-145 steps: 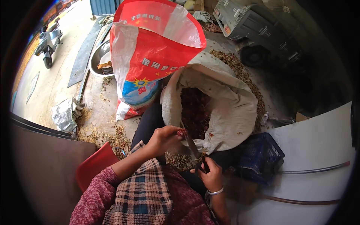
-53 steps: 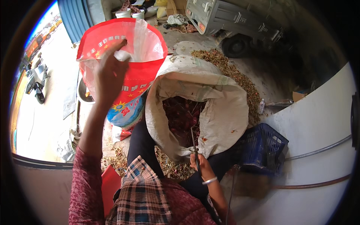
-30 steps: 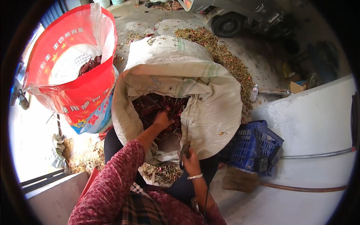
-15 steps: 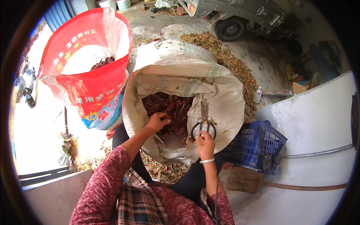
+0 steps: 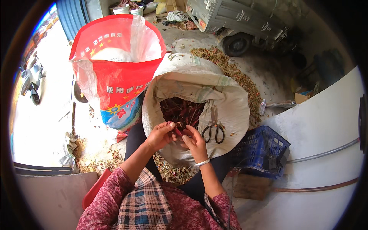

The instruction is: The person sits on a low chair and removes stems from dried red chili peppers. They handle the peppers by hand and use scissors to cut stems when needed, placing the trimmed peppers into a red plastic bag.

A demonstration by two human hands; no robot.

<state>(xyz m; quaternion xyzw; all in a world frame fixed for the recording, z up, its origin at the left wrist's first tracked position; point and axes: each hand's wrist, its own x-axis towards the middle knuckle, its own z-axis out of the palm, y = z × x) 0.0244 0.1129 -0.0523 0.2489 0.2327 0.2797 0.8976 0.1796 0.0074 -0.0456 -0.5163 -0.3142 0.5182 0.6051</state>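
Dried red chilies (image 5: 184,113) fill the mouth of a big white woven sack (image 5: 234,100) between my knees. Just over its near side, my left hand (image 5: 160,137) pinches a dried red chili (image 5: 178,131). From the other side, my right hand (image 5: 196,144), a pale bangle at its wrist, has its bent fingers closed on that same chili. Part of the chili is hidden behind the fingers. A pair of black-handled scissors (image 5: 213,132) lies on the folded sack cloth beyond my right hand, touched by neither hand.
A tall red plastic sack (image 5: 126,73) stands open at the left. To the right are a blue crate (image 5: 264,147) and a white wall (image 5: 326,126). Chili stems (image 5: 237,78) lie heaped behind the sack, near a three-wheeled cart (image 5: 234,23) and a plastic bottle (image 5: 262,107).
My right hand has left the scissors on the cloth and moved left. My left hand has come up from the chilies, and both hands now meet at one chili. The view has shifted.
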